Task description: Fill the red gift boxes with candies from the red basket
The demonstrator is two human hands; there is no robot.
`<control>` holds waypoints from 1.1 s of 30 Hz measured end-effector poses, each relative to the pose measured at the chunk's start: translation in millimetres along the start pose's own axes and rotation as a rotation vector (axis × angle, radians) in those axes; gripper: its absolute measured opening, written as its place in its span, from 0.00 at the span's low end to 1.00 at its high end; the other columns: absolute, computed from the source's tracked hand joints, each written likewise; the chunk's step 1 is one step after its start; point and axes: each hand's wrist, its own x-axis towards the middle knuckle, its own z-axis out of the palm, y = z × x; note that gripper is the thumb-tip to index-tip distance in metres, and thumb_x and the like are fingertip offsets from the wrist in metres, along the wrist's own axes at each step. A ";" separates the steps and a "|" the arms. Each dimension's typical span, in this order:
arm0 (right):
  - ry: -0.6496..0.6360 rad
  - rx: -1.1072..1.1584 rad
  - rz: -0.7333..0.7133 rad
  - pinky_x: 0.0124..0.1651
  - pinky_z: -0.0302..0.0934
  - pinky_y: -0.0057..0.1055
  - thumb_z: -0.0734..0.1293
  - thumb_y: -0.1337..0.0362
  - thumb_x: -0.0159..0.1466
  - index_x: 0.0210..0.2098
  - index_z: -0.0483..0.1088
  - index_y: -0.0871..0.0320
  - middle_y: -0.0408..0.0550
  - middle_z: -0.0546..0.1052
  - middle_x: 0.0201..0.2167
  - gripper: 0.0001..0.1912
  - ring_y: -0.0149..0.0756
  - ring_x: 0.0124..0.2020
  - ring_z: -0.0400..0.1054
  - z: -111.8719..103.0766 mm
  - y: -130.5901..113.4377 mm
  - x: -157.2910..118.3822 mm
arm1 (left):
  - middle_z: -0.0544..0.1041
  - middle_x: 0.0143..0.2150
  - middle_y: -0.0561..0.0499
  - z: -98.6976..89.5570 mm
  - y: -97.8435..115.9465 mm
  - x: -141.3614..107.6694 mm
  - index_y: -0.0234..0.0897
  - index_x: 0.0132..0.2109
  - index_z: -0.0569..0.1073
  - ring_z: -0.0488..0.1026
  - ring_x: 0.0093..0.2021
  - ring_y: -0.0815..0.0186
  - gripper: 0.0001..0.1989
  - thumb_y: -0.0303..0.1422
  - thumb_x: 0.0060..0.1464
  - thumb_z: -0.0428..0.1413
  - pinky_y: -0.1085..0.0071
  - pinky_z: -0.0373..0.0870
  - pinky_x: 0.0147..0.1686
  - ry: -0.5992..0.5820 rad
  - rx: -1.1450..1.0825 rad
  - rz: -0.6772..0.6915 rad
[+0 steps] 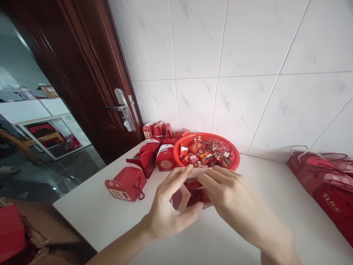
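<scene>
My left hand (172, 206) is gripping the left side of an open box (190, 195), thumb in front, while my right hand (224, 187) is curling over its right side. I'm holding the box just in front of the red basket (235, 154) of wrapped sweets (206, 154), above the white surface (110, 224).

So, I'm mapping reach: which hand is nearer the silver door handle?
Left: the left hand is below and right of the silver door handle; the right hand lies farther right.
</scene>
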 end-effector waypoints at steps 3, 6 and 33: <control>0.022 -0.069 -0.002 0.32 0.57 0.30 0.63 0.81 0.61 0.28 0.64 0.56 0.45 0.69 0.29 0.13 0.36 0.31 0.64 11.7 -0.2 6.3 | 0.74 0.53 0.45 -0.1 -4.1 0.9 0.47 0.68 0.63 0.74 0.53 0.57 0.39 0.25 0.51 0.64 0.61 0.76 0.52 0.021 -0.036 -0.051; 0.043 -0.128 0.023 0.34 0.58 0.32 0.64 0.80 0.61 0.27 0.64 0.57 0.46 0.68 0.30 0.12 0.37 0.33 0.63 22.8 2.9 13.5 | 0.73 0.54 0.44 -1.0 -8.7 1.2 0.45 0.68 0.65 0.73 0.55 0.55 0.37 0.26 0.51 0.64 0.59 0.75 0.54 0.029 -0.077 -0.106; 0.451 1.165 0.680 0.26 0.67 0.30 0.75 0.45 0.55 0.34 0.76 0.59 0.50 0.81 0.29 0.22 0.37 0.25 0.73 27.0 82.6 20.3 | 0.83 0.47 0.43 18.2 -51.2 121.4 0.35 0.58 0.76 0.78 0.49 0.55 0.34 0.38 0.42 0.70 0.62 0.73 0.48 0.069 -0.743 -0.501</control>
